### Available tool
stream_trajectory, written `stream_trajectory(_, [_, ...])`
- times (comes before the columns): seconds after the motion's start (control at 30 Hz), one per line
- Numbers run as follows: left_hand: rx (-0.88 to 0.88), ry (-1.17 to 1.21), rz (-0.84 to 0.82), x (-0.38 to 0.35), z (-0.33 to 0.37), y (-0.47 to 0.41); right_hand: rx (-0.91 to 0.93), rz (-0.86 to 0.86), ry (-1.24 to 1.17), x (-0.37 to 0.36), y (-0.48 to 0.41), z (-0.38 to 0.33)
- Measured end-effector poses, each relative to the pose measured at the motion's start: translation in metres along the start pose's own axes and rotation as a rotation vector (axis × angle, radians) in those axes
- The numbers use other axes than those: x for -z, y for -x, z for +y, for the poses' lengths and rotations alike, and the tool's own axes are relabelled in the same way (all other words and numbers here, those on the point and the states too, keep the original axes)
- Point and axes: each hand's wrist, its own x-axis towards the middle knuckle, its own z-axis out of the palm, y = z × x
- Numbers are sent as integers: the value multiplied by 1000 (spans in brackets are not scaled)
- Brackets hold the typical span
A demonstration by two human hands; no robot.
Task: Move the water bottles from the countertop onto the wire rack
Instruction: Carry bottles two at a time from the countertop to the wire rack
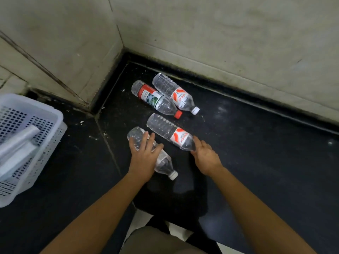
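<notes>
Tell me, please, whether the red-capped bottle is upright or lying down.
Lying down: the red-capped bottle rests on its side on the dark countertop.

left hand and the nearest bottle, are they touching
Touching. The head view shows the left hand lying on the nearest bottle, with its fingers wrapped over the clear body and no gap between them.

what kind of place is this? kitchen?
Probably a kitchen or utility corner: a dark stone countertop meets tiled walls, with a white perforated plastic basket at left and water bottles lying on it.
</notes>
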Motion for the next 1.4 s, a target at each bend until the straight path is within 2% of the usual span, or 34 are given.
stream_trajectory(0.1, [-21, -148, -26, 6, 9, -8, -52, -45, -80, 4, 30, 35])
stream_trajectory(0.17, [-175, -218, -58, 6, 14, -8, -57, -67, -117, 11, 50, 55])
stream_trajectory(0.23, [-336, -219, -55, 12, 19, -1, -32, -70, -144, 22, 68, 70])
stream_trajectory(0.3, [-345, -114, 40, 19, 25, 7, 3, -66, -181, 38, 85, 82])
stream_trajectory(0.4, [-84, 273, 210, 36, 39, 10, 69, 17, -212, 66, 102, 90])
stream_trajectory(0.5, [182, 747, 342, 59, 49, 13, 163, 190, -215, 94, 110, 84])
stream_trajectory(0.57, [318, 992, 335, 69, 50, 18, 245, 300, -202, 113, 111, 71])
stream_trajectory(0.63, [376, 1112, 346, 71, 49, 24, 323, 345, -125, 129, 110, 55])
stream_trajectory(0.73, [363, 1121, 333, 67, 55, 31, 331, 333, -5, 141, 109, 42])
stream_trajectory(0.87, [224, 1046, 273, 63, 65, 34, 160, 374, -218, 130, 116, 54])
stream_trajectory(1.0, [298, 1083, 317, 60, 65, 40, 118, 502, -307, 89, 124, 73])
stream_trajectory(1.2, [284, 1110, 302, 54, 63, 43, 105, 359, -670, 59, 121, 78])
stream_trajectory(1.4, [268, 1146, 225, 55, 61, 43, 151, 216, -705, 60, 118, 89])
